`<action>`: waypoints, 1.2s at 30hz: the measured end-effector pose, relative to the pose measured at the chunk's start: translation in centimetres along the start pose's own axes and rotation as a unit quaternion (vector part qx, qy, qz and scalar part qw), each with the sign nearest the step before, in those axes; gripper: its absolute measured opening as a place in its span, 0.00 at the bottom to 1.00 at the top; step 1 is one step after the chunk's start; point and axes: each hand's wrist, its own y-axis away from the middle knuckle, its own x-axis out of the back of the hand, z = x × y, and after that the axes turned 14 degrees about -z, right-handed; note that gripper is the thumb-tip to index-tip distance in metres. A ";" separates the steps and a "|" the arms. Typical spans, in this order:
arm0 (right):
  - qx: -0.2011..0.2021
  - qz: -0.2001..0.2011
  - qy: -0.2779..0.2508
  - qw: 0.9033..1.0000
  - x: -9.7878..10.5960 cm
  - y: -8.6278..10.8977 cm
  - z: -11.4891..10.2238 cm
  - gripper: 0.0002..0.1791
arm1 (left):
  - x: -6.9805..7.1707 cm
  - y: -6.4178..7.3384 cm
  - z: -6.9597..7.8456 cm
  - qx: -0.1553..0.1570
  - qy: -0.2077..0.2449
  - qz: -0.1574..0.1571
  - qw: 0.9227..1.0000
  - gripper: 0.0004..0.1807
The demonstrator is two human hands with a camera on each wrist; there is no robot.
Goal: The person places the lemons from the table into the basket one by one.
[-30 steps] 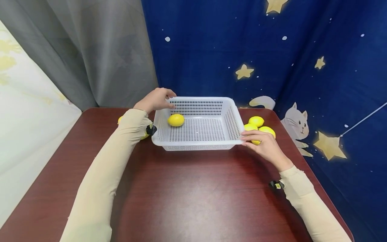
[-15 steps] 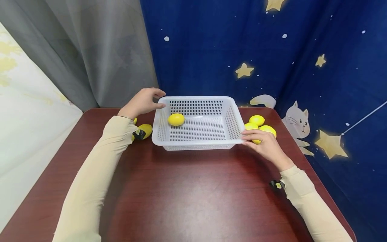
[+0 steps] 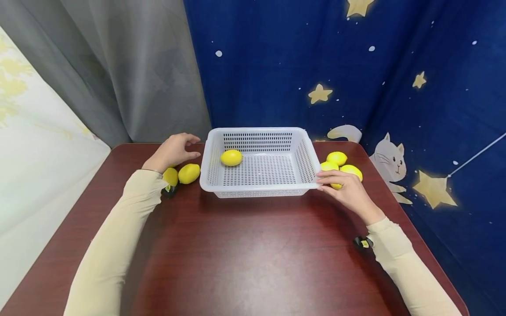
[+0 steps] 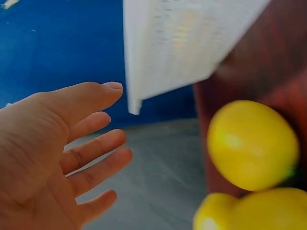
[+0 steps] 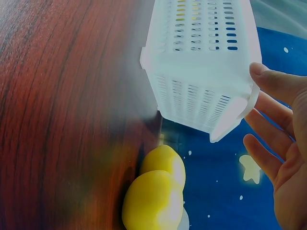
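Note:
A white plastic basket (image 3: 258, 191) with slotted walls stands on the table, one lemon (image 3: 231, 158) lying inside near its left wall. My right hand (image 3: 348, 193) holds the basket's near right corner, thumb on one side of the rim and fingers on the other, as the right wrist view (image 5: 283, 124) shows. To the left of the basket, my left hand (image 3: 174, 151) is in the air with nothing in it, its fingers spread and slightly bent. Just below that hand lie a lemon (image 3: 189, 174) and another lemon (image 3: 170, 177), partly covered by the wrist.
Several lemons (image 3: 351, 172) are clustered right of the basket, partly behind my right hand. The dark red table (image 3: 253, 254) ends just behind the basket. Beyond its back edge hang a grey curtain (image 3: 158, 70) and a blue curtain (image 3: 269, 70) with stars.
My left hand has moved left and down from over the basket's far left corner to the lemons beside it, uncovering them. The right hand and basket stay in place.

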 end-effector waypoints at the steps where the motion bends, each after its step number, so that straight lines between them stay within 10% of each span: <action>1: 0.001 0.000 0.000 1.000 0.0 0.0 0.0 0.17 | -0.4 0.0 -0.5 0.001 0.002 -0.001 1.000 0.28; 11: -0.009 0.008 0.027 1.000 -0.2 0.0 -0.4 0.24 | -3.0 0.3 -2.6 0.025 0.008 -0.034 0.999 0.30; 36: 0.032 0.026 0.125 0.991 -1.3 -0.1 -1.6 0.24 | -4.3 0.2 -3.1 0.034 0.010 -0.068 0.997 0.31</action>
